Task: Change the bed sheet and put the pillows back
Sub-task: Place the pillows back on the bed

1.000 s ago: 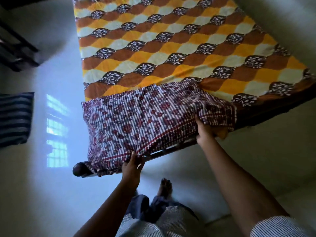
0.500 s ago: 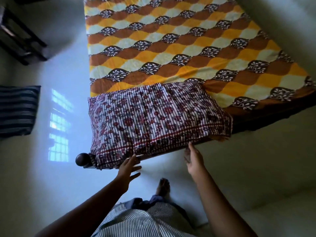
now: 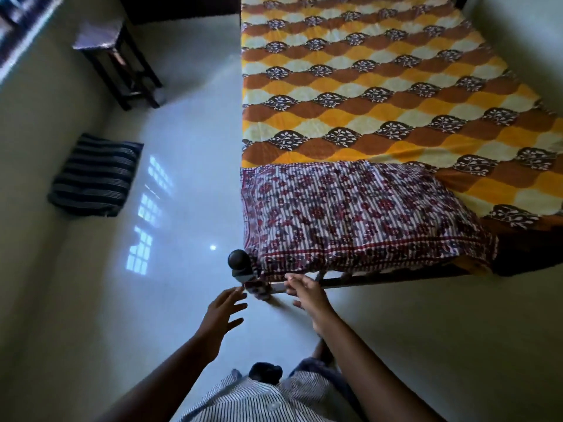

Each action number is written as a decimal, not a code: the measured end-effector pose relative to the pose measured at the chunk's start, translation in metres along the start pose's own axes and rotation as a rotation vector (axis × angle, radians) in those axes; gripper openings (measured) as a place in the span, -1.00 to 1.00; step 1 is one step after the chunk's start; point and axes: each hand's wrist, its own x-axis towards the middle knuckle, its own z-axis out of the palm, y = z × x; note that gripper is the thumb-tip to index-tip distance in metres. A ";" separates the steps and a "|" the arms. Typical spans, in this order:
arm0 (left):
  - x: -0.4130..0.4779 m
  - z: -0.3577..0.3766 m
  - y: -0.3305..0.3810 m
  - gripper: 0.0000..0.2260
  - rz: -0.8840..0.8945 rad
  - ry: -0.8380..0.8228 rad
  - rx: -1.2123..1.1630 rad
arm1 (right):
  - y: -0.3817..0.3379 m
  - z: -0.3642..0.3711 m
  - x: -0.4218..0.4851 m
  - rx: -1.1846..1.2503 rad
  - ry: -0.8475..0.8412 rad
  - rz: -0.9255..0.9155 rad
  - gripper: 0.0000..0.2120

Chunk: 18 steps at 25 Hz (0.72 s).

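Note:
A maroon and white striped floral pillow lies flat at the near end of the bed, on the orange, brown and cream patterned sheet. Its near edge hangs a little over the dark bed frame rail. My left hand hovers open over the floor, just below the round bedpost knob. My right hand is open with fingers spread, close under the pillow's near left corner, holding nothing. A dark striped second pillow lies on the floor at the left wall.
A dark wooden stool stands by the wall at the upper left. The glossy pale floor reflects a window. A pale wall runs along the bed's right side. My striped shirt and feet show at the bottom.
Both hands have let go of the floral pillow and drawn back from it, fingers spread. The pillow now rests on the bed. The view has swung left toward the floor.

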 end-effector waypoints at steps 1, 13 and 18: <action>-0.004 -0.028 -0.004 -0.78 0.007 0.033 -0.037 | -0.004 0.026 -0.001 -0.014 -0.033 -0.013 -0.89; -0.015 -0.335 -0.066 -0.75 -0.060 0.633 -0.498 | -0.042 0.343 0.038 -0.537 -0.469 0.029 -0.75; 0.025 -0.427 -0.047 -0.77 -0.138 0.706 -0.648 | -0.079 0.454 0.107 -0.662 -0.520 0.042 -0.66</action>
